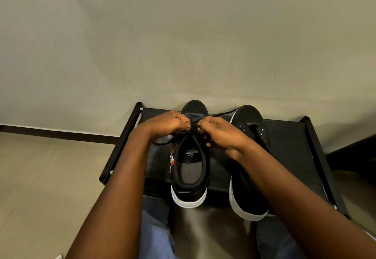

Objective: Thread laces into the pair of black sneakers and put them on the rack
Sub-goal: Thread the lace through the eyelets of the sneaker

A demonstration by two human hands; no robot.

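left hand [172, 123], right hand [220, 133], fingers curled, pinching, knuckles nearly touching

Pale wall [183, 34], dark skirting [61, 134], beige floor [40, 177].

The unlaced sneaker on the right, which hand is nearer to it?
Right. The right hand sits just beside the unlaced sneaker; the left hand is beyond the other sneaker.

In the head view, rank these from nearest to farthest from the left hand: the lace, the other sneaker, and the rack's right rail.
From the left hand:
1. Lace, pinched in its fingers.
2. Other sneaker, to the right, past the right hand.
3. Rack's right rail, at the far right edge.
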